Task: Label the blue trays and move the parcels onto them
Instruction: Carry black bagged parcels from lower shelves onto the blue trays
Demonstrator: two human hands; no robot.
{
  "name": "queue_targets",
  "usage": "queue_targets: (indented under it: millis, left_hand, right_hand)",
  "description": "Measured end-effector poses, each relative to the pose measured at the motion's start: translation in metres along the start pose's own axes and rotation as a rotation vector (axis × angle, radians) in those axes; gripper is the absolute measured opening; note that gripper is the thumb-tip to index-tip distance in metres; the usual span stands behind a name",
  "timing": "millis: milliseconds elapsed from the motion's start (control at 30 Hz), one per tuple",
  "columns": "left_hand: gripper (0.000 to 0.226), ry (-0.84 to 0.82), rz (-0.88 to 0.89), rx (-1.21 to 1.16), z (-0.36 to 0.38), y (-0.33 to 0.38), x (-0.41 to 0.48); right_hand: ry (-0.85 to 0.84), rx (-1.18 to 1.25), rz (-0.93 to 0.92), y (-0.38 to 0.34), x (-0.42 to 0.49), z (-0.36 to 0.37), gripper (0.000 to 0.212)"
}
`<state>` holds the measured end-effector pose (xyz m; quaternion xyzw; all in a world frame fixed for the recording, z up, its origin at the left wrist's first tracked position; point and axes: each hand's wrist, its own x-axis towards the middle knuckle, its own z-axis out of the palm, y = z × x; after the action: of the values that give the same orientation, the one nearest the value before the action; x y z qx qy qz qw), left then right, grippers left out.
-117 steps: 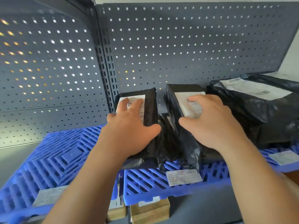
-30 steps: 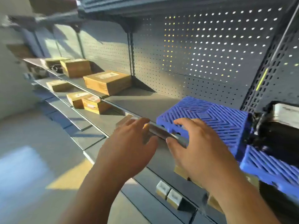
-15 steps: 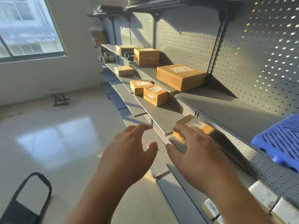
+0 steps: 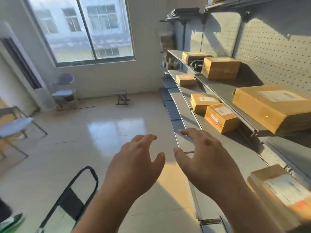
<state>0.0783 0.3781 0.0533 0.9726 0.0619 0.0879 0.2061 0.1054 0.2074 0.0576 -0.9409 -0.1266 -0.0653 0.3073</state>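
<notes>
My left hand [image 4: 136, 165] and my right hand [image 4: 207, 158] hang in the air side by side in front of me, fingers spread and relaxed, holding nothing. Several cardboard parcels lie on the grey shelves to the right: a large box [image 4: 272, 106] on the upper shelf, two small boxes [image 4: 220, 117] on the shelf below it, another box [image 4: 220, 67] farther back, and a labelled box [image 4: 284, 194] at the lower right. No blue tray is in view.
The grey shelving [image 4: 190, 142] runs along the right wall with a pegboard back [image 4: 272, 51]. A black folding frame [image 4: 72, 197] stands at the lower left. Chairs [image 4: 64, 91] and a small stool [image 4: 122, 96] stand under the window [image 4: 80, 29].
My view has swung left, away from the blue trays and black parcels, toward the room and the cardboard boxes. Both hands let go of the black parcels and now hold nothing.
</notes>
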Motion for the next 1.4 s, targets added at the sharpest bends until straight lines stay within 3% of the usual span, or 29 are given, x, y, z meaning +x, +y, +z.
queue_targets:
  millis: [400,867,1400]
  left_hand:
    - [0.054,0.039,-0.213,0.04,0.001,-0.08,0.12]
    - [0.051,0.076,-0.172,-0.02,-0.03,-0.214,0.34]
    - [0.047,0.097,-0.136,0.005,0.006,-0.242,0.596]
  right_hand:
    - [-0.154,0.005,-0.14,-0.026,0.155,0.078,0.053]
    - [-0.103,-0.007,-0.115,-0.108,0.365,0.173,0.05]
    - [-0.079,-0.028,-0.03,-0.064,0.617,0.224,0.05]
